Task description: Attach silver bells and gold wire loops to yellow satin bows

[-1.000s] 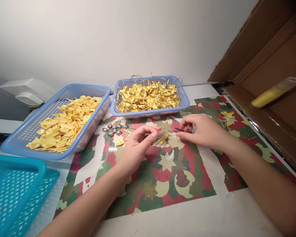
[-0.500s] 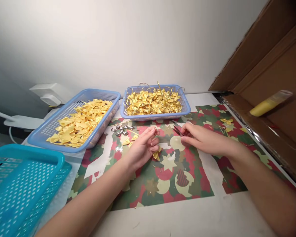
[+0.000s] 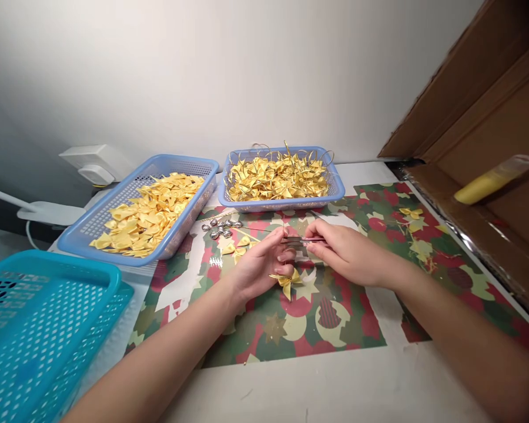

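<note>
Pinches a thin gold cord (image 3: 284, 221) between thumb and forefinger of the left hand (image 3: 258, 269), with a shiny yellow ribbon bow (image 3: 288, 284) just below the curled fingers, over the red-and-green patterned sheet (image 3: 357, 332), though cannot tell surely whether joined to this cord. Holds in narrowly closed fingers of the right hand (image 3: 352, 252) a slim dark metal scissors-like tool (image 3: 300, 239), with tips directed at the left fingertips. Shows farther back, in a blue perforated plastic basket (image 3: 282, 204), many similar yellow bows with gold loops, and nearer, small round silver bells (image 3: 221, 230).
</note>
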A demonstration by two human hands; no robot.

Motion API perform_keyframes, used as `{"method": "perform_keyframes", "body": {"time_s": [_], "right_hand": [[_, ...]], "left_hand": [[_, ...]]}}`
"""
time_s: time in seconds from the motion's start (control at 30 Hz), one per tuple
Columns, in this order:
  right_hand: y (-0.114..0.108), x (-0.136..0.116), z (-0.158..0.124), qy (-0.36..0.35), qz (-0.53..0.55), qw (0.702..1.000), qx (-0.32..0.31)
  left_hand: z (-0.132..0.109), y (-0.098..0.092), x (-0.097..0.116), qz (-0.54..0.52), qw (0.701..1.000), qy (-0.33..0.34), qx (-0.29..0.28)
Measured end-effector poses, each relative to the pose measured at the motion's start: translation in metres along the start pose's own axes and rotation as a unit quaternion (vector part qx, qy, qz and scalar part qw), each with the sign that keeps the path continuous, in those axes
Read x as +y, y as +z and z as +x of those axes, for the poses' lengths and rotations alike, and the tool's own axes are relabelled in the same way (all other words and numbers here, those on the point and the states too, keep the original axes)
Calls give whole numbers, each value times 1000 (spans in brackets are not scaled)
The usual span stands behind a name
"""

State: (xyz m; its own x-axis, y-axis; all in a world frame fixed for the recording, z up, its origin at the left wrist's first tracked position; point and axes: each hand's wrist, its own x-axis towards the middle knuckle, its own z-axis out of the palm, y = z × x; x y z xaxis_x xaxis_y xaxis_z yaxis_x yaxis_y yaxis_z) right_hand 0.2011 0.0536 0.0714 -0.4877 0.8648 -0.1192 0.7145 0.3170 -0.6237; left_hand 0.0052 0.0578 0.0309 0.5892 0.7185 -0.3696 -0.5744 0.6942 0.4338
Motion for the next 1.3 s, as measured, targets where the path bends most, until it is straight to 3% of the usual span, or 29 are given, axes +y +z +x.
{"method": "perform_keyframes", "body": {"time_s": [0.43,0.57,0.67,0.8,0.9,0.97,1.07,1.13,1.3], "right_hand": [[2,-4,-1,-13,-38,999,17],[-12,-2,-5,12,-42,999,-2],[-28,13,-6,63,-36,997,-26],[-28,39,3,131,-121,983,38],[-11,39,11,107,-174,976,72],[3,27,13,35,-129,982,133],[22,2,12,-69,36,974,211],[31,-10,12,-62,90,966,233],[41,-14,16,-43,202,955,211]], "left_hand": [[-2,2,-2,3,1000,-9,6],[-1,-1,-2,-3,1000,-6,-3],[0,-2,-2,-10,1000,1,7],[0,-1,-3,-17,1000,2,22],[0,1,-4,-19,1000,-1,25],[0,1,-6,-15,1000,-1,19],[1,-1,-8,-8,1000,2,5],[2,-2,-9,-5,1000,4,1],[2,-3,-11,1,1000,10,-9]]}}
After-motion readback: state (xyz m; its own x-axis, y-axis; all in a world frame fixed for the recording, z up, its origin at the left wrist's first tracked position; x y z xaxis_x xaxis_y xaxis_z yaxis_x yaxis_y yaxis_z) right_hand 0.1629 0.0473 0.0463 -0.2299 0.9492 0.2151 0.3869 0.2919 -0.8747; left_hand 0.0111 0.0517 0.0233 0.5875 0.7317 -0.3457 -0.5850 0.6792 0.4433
